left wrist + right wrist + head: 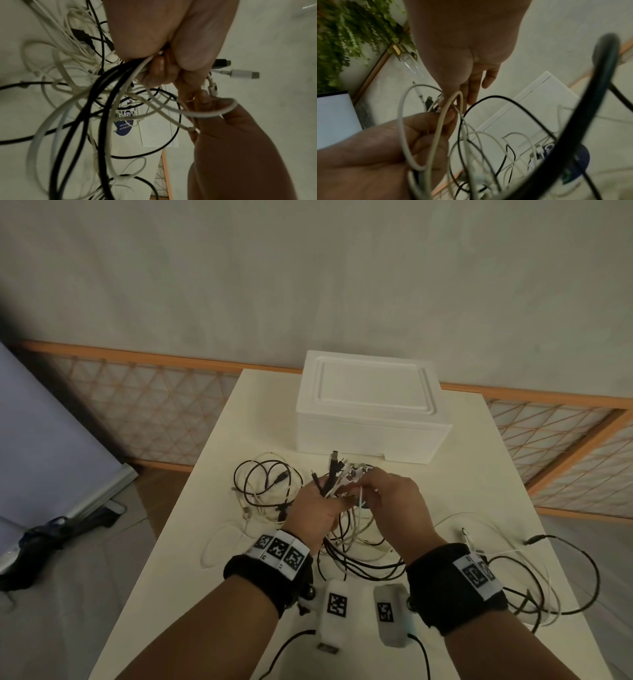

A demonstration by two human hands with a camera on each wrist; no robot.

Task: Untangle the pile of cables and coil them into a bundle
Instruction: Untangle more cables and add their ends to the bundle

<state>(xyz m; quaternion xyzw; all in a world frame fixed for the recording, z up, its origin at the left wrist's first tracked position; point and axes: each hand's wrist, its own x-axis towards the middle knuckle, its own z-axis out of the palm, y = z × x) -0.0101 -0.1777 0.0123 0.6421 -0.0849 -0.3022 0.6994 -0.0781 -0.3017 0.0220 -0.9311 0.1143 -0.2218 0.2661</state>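
My left hand (313, 508) grips a bundle of black and white cables (337, 474) above the middle of the table. Their plug ends stick out past its fingers toward the box. In the left wrist view its curled fingers (159, 70) close round the strands, and plugs (240, 73) poke out to the right. My right hand (390, 494) is directly beside it. Its fingertips (453, 104) pinch a white cable loop (205, 115) next to the plug ends. The rest of the held cables (356, 549) hang in loops to the table between my wrists.
A closed white foam box (370, 405) stands at the back of the cream table (479, 474). Loose cables (263, 484) lie left of my hands, and more cables (534, 587) lie by the right edge. An orange lattice screen (147, 409) runs behind the table.
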